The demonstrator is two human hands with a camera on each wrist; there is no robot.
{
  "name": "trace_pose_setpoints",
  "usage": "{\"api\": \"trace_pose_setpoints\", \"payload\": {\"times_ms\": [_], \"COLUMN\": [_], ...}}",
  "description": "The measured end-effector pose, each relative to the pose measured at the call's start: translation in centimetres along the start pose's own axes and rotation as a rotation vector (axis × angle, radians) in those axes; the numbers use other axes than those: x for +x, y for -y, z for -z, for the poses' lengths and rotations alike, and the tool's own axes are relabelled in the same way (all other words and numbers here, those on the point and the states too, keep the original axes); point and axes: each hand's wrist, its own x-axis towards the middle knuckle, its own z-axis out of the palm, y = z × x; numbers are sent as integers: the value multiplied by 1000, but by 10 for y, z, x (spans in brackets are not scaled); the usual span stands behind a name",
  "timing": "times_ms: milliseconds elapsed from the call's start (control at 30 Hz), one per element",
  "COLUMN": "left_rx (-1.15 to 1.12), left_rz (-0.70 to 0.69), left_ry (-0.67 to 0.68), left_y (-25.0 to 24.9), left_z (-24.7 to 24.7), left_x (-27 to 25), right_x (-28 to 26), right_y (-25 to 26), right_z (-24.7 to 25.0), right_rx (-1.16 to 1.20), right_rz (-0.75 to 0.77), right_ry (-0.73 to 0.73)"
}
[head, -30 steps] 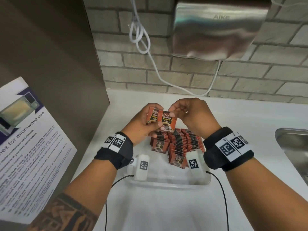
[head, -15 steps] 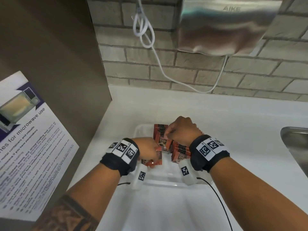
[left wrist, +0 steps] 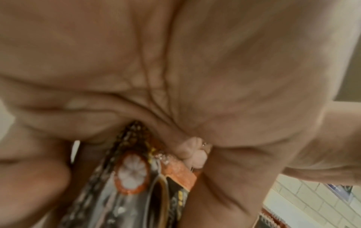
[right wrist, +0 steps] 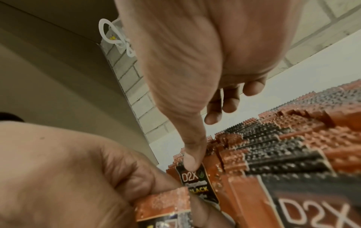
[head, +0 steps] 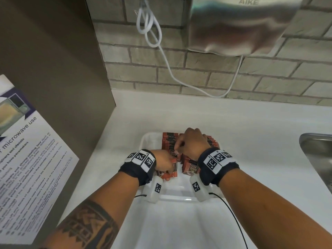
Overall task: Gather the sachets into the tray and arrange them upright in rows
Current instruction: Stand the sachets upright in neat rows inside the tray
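Red-and-black D2X sachets (head: 169,141) stand upright in rows at the far end of a white tray (head: 147,141). My left hand (head: 164,165) is low in the tray's left side and grips a small stack of sachets (head: 173,170), seen close up as a held stack (left wrist: 134,177) between palm and fingers. My right hand (head: 179,147) hovers over the rows. Its thumb (right wrist: 193,160) presses the top of the front sachet (right wrist: 195,182) of a row, and its other fingers (right wrist: 230,104) hang loosely curled above the rows (right wrist: 283,146).
The tray sits on a white counter (head: 251,132) against a brick wall. A brown cabinet side (head: 62,87) with a microwave notice (head: 27,159) stands at the left. A steel sink (head: 318,151) lies at the right. A hand dryer (head: 242,24) and white cable (head: 149,24) hang above.
Both hands have come down from holding a sachet stack in the air into the tray. The left hand now holds sachets low at the tray's left, and the right thumb rests on a row.
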Motion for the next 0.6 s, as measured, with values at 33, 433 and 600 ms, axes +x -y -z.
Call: {"api": "trace_pose_setpoints", "payload": {"times_ms": [33,433,600], "left_rx": [-4,-22,-84], "left_rz": [2,4,19], "left_ry": [4,-1,7], "left_y": [0,0,5], "left_z": [0,1,0], "left_x": [1,-2,-5], "right_x": [1,-4,-9], "right_y": [-1,2,0], "right_z": [0,7,12], "right_rx": [12,36,110], "right_rz": [7,18,32], "right_ry": [4,6,-51]}}
